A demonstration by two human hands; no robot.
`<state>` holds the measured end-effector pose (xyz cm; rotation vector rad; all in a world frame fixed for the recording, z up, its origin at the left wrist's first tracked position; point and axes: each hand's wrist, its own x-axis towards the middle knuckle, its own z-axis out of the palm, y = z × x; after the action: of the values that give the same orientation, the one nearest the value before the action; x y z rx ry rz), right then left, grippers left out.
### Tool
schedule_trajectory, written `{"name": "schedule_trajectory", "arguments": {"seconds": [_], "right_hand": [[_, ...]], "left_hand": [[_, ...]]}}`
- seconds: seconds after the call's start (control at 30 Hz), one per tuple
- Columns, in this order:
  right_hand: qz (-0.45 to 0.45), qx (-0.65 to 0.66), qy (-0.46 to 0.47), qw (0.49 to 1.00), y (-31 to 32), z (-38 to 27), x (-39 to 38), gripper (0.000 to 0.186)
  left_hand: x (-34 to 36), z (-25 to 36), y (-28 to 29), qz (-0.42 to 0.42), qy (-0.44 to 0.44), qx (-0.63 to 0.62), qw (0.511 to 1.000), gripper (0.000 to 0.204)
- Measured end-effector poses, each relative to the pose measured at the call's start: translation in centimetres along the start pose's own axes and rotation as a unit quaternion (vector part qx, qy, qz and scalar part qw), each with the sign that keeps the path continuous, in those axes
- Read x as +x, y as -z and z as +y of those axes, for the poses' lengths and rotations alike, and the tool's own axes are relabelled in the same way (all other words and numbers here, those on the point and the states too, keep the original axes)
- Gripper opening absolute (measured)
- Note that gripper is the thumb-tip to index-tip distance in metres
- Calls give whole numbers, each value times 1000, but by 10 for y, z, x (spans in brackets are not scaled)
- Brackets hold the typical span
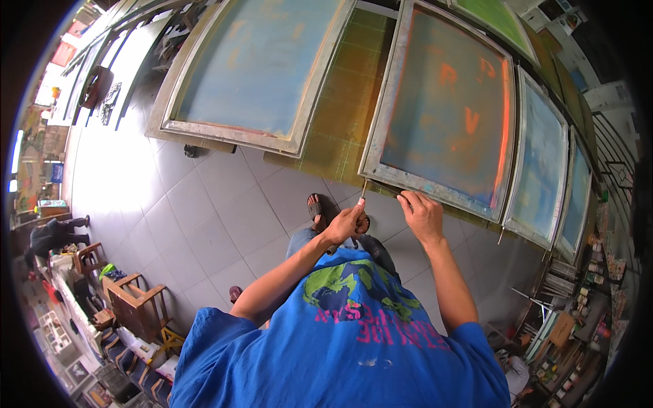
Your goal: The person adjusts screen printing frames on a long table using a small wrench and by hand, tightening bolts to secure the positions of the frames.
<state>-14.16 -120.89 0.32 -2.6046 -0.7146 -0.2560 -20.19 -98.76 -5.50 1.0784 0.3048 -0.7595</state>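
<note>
My left hand [347, 224] is wrapped round a thin metal rod [364, 188] that stands out from beneath the lower left corner of an orange-stained screen frame [439, 185]. My right hand [423, 219], fingers bent, is at that frame's bottom edge, a little right of the rod; what its fingertips grip, if anything, is too small to make out. Behind the frame lies an olive-brown board [343, 95]. A larger pale blue screen [241, 75] rests to the left, and narrower screens [534, 156] line up to the right.
Grey tiled floor [204, 204] lies under my sandalled feet. At the left are wooden furniture [132, 299] and a dark-clothed person [51, 238], bent over. Another person [515, 374] is at the lower right, near shelves [571, 340] of cans and materials. A green screen [493, 17] sits at the top.
</note>
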Motion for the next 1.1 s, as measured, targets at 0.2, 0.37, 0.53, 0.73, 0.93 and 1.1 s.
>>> {"name": "schedule_trajectory", "arguments": {"seconds": [0.2, 0.37, 0.53, 0.73, 0.93, 1.1], "right_hand": [[-88, -60, 60, 992, -2, 2, 8, 12], [-142, -129, 62, 979, -9, -2, 13, 18], [-269, -93, 37, 958, -1, -12, 30, 28], [-287, -1, -34, 957, -5, -6, 32, 36], [-298, -69, -18, 952, -8, -16, 40, 43], [-305, -105, -2, 946, -11, -17, 41, 46]], "left_hand": [[4, -5, 10, -69, 12, -66, 995, 55], [-1, 7, 6, -64, 29, -59, 996, 55], [0, 3, 5, -20, 35, -10, 999, 56], [4, 0, 3, 16, 48, 30, 998, 60], [6, -2, 2, 62, 31, 106, 992, 66], [3, 5, -2, 97, 19, 176, 979, 70]]}}
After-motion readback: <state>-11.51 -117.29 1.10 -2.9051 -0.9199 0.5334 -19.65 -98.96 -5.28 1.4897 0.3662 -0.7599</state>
